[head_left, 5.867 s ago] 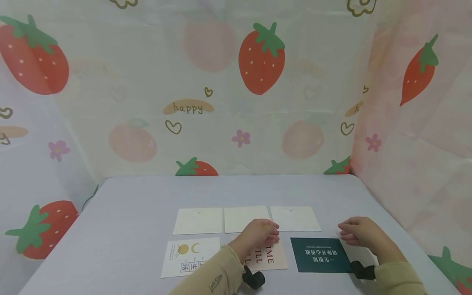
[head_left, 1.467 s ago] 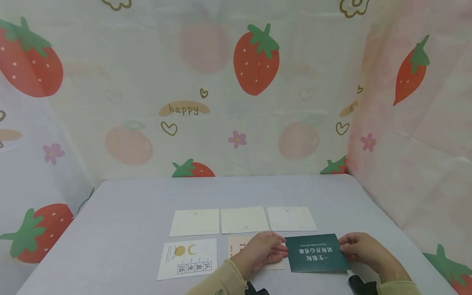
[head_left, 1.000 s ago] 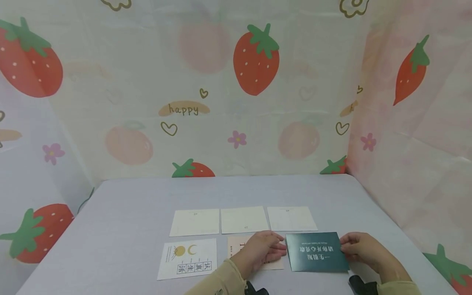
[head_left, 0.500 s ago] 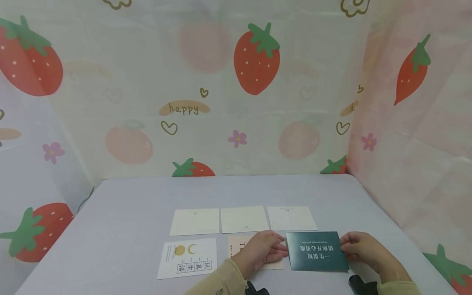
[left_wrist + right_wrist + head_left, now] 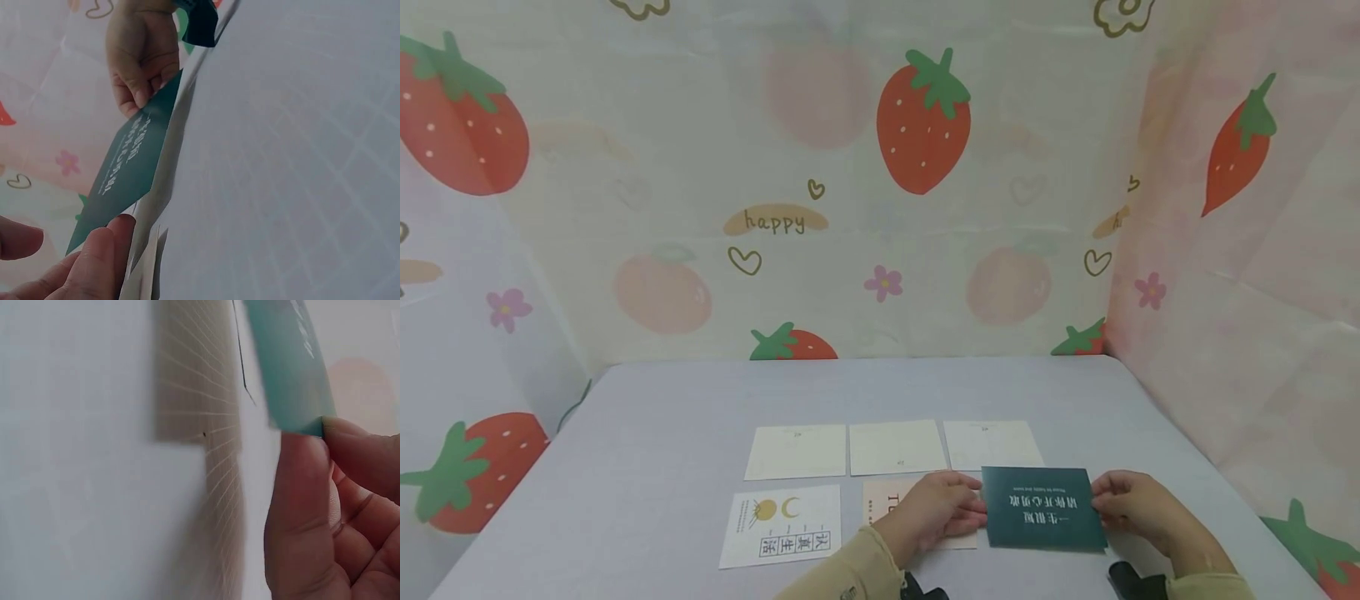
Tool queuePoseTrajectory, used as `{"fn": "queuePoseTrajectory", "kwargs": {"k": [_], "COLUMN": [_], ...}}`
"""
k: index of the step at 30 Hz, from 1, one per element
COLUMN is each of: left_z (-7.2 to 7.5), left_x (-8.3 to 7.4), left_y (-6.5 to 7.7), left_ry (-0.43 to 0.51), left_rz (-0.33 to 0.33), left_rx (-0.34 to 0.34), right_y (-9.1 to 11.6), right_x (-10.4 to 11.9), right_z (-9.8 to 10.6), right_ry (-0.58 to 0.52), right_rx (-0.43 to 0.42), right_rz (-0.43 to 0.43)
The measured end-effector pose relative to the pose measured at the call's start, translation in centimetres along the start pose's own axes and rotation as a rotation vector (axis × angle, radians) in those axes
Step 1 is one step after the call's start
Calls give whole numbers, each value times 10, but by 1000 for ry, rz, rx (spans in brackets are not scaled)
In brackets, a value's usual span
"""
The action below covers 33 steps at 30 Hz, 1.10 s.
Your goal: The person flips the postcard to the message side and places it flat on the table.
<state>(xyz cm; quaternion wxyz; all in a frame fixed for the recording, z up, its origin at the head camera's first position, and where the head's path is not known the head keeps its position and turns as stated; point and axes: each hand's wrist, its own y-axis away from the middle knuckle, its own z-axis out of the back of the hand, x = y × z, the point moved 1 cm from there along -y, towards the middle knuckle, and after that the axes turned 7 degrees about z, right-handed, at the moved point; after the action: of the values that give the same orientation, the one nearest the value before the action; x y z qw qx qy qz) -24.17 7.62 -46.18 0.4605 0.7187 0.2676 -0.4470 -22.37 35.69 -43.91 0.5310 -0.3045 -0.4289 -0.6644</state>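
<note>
A dark green card (image 5: pixel 1043 508) with white lettering is raised off the table, its shadow beneath it in the right wrist view. My right hand (image 5: pixel 1142 508) pinches its right edge between thumb and forefinger, plain in the right wrist view, where the green card (image 5: pixel 294 369) rises from the fingertips. At the opposite edge is my left hand (image 5: pixel 936 512). Its fingers (image 5: pixel 94 262) are extended at the green card's near end in the left wrist view, with the thumb held apart. Under the left hand lies a pale pink card (image 5: pixel 876 498) with dark red letters, partly hidden.
A white card (image 5: pixel 805 512) with a sun and moon lies at the left. Behind stand three blank-looking cream cards in a row: left card (image 5: pixel 797 454), middle card (image 5: pixel 897 448), right card (image 5: pixel 992 446). Strawberry-printed curtains (image 5: pixel 820 283) enclose the white table (image 5: pixel 625 467).
Several seconds ago the green card lay flat with both hands off it. The right hand has since pinched and lifted it; the left hand has moved to its left edge. Lately its far edge rises slightly.
</note>
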Motion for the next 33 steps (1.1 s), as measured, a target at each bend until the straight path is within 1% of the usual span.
{"fn": "queuePoseTrajectory", "kwargs": {"k": [9,16,25,33], "left_z": [-2,-2,-3,-4], "left_x": [-1,-1,-2,-3], "left_y": [1,0,-3,-7], "left_ry": [-75,-80,-92,-115], "left_rz": [-15,-58,-84,-97], "left_rx": [-13,-20,-43,-75], "right_y": [0,0,0,-3], "right_x": [1,2,7,12], "right_z": [1,2,2,2], "right_ry": [-31,-36,-23,-21], "right_rx": [-13,-21,-22,-22], "right_rz": [11,13,28,18]}}
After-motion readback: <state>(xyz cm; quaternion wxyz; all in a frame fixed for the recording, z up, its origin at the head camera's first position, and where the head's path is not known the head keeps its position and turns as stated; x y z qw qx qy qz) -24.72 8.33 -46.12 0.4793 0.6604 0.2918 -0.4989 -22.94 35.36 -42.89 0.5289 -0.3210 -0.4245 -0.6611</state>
